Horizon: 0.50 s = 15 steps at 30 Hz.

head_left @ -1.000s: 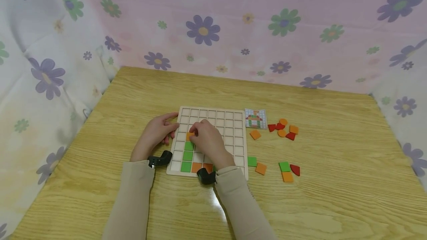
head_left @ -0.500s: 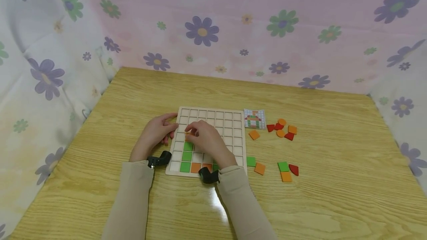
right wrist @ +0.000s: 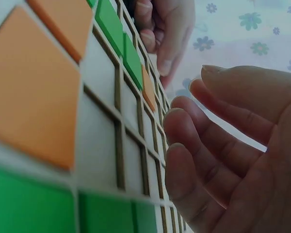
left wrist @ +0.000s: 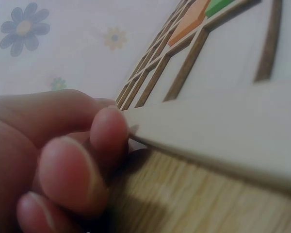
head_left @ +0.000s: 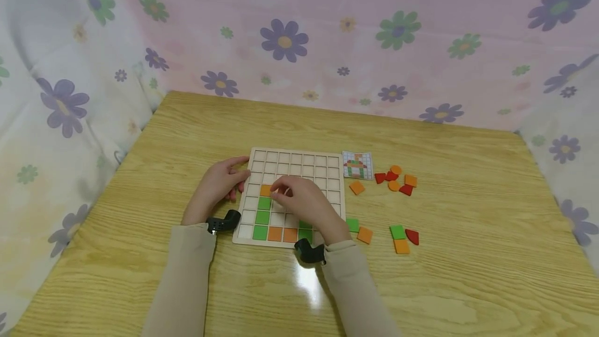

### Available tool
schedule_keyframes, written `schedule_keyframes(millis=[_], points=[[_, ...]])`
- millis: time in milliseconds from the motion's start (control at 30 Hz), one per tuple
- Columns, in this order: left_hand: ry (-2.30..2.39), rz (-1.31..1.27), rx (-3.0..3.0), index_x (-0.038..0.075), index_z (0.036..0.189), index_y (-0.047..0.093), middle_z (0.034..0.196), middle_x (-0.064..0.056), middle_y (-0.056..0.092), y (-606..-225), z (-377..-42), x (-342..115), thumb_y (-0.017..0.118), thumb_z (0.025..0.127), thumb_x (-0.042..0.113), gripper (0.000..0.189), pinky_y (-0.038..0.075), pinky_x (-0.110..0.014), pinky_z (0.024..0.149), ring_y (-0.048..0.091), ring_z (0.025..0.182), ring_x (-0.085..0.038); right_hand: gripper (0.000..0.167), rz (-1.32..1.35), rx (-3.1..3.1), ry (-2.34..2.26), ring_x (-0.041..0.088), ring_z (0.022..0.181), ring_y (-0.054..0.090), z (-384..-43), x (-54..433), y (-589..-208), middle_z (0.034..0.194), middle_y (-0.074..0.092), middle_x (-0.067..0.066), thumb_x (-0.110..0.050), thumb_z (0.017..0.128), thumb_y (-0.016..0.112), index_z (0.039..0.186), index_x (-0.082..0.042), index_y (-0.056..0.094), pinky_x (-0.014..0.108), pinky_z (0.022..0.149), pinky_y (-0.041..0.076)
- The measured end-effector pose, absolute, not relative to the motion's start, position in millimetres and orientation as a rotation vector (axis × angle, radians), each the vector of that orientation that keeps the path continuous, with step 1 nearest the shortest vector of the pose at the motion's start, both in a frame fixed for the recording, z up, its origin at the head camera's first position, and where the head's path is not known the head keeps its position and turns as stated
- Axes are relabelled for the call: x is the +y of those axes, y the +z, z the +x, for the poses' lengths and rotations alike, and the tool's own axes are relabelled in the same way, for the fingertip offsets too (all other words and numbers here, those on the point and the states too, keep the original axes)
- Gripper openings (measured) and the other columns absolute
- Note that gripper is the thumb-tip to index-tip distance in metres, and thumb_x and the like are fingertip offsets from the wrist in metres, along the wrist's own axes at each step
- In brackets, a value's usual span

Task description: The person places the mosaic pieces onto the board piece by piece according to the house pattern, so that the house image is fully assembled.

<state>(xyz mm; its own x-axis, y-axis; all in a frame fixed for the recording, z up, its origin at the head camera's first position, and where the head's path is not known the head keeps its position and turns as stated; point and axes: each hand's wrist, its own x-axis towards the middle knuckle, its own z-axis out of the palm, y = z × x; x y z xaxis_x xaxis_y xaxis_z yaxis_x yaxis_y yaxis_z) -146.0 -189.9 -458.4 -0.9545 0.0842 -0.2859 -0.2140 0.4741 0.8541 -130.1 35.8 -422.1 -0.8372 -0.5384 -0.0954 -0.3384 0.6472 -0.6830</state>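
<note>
A wooden grid board lies on the table. Along its second column run several green square tiles, topped by an orange square tile seated in its cell. My right hand hovers over the grid just right of that orange tile. In the right wrist view its fingers are loosely bent, thumb apart, with nothing between them. My left hand rests at the board's left edge; in the left wrist view its fingertips touch the rim. Orange square tiles and green ones fill part of the near row.
A small pattern card lies by the board's upper right corner. Further right are loose orange discs, red quarter-round tiles and orange and green squares. Flowered cloth hangs behind the wooden table.
My right hand has let go of the orange tile, which now sits in its cell, and has drawn back toward the right. The left hand has stayed at the board's edge.
</note>
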Motion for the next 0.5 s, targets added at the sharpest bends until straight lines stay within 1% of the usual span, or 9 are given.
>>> schedule_keyframes(millis=[267,500], points=[[1.497,-0.118,2.421,0.025,0.133,0.043,0.066,-0.013,0.059,-457.7,-145.6,-189.1,0.056,0.088,0.033,0.047,0.045,-0.032,0.039,0.049,0.04,-0.018,0.016,-0.627,2.595,-0.983,0.006,0.073,0.051,-129.7,56.1,-414.5,0.081,0.056,-0.014,-0.031,0.087,0.057,0.098,-0.021,0.064,0.026,0.065,0.043],[1.524,-0.11,2.402,0.025,0.133,0.042,0.066,-0.013,0.059,-457.1,-144.5,-188.9,0.056,0.088,0.033,0.048,0.044,-0.031,0.038,0.048,0.04,-0.018,0.018,-0.616,2.602,-0.97,0.007,0.074,0.051,-129.1,67.2,-412.3,0.081,0.056,-0.013,-0.031,0.087,0.057,0.099,-0.02,0.064,0.026,0.067,0.042]])
